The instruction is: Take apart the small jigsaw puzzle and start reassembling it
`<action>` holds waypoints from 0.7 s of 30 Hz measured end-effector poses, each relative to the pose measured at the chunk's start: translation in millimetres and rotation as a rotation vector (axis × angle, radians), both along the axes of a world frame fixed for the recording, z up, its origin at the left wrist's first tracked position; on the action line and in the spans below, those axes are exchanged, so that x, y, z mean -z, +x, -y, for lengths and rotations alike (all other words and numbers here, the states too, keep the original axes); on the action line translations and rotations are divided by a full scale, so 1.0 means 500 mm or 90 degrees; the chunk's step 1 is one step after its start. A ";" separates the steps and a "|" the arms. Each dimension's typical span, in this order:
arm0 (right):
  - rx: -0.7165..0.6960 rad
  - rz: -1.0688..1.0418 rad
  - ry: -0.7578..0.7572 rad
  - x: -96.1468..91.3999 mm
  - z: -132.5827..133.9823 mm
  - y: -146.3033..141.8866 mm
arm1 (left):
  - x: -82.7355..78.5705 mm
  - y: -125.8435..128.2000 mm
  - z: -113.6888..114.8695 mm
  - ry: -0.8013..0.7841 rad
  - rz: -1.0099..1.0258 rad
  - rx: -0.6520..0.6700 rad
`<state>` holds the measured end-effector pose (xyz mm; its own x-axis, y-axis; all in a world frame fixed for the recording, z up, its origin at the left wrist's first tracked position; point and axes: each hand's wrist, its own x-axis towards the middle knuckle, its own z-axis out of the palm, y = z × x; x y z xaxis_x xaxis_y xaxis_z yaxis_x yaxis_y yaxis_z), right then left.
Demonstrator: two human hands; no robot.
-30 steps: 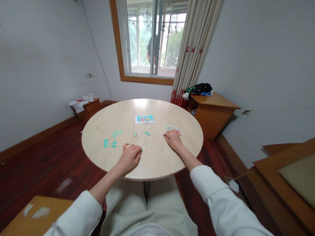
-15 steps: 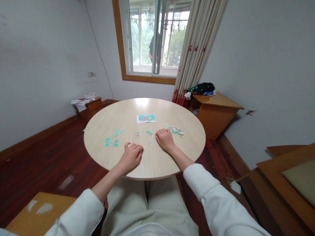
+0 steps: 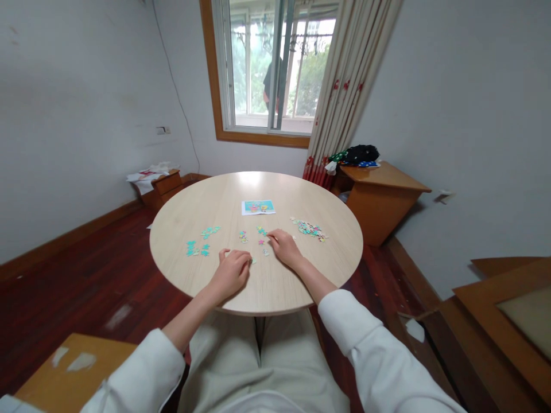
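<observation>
My left hand (image 3: 233, 271) rests on the round table, its fingers curled and closed at a small pale-green jigsaw puzzle piece (image 3: 253, 261). Across from it, my right hand (image 3: 284, 248) is pinched, fingertips at the edge of a teal and yellow puzzle cluster (image 3: 262, 230); the fingers partly hide what they grip. Just below those fingertips lies a pink puzzle piece (image 3: 261, 242). A pale puzzle cluster (image 3: 266, 252) sits between the hands, and a multicoloured one (image 3: 243, 236) lies beyond the left hand. Further left are teal puzzle pieces (image 3: 191, 248) and a teal-green group (image 3: 210, 232).
Loose puzzle pieces (image 3: 310, 230) are heaped at the right of the round table (image 3: 193, 198). A picture sheet (image 3: 258, 207) lies towards the back. Beyond stand a wooden desk (image 3: 379, 201) with cloths and a window, with a person outside it.
My right hand has shifted slightly left, its fingertips now at the teal and yellow cluster. A pink piece and a pale piece near that hand have come into sight. The left hand stays nearly still.
</observation>
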<state>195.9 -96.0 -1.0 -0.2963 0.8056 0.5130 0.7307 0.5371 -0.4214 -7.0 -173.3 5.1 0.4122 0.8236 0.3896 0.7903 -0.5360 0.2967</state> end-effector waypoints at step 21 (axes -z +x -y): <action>0.197 0.061 -0.072 0.009 -0.010 0.125 | -0.016 0.043 -0.074 -0.001 -0.100 -0.020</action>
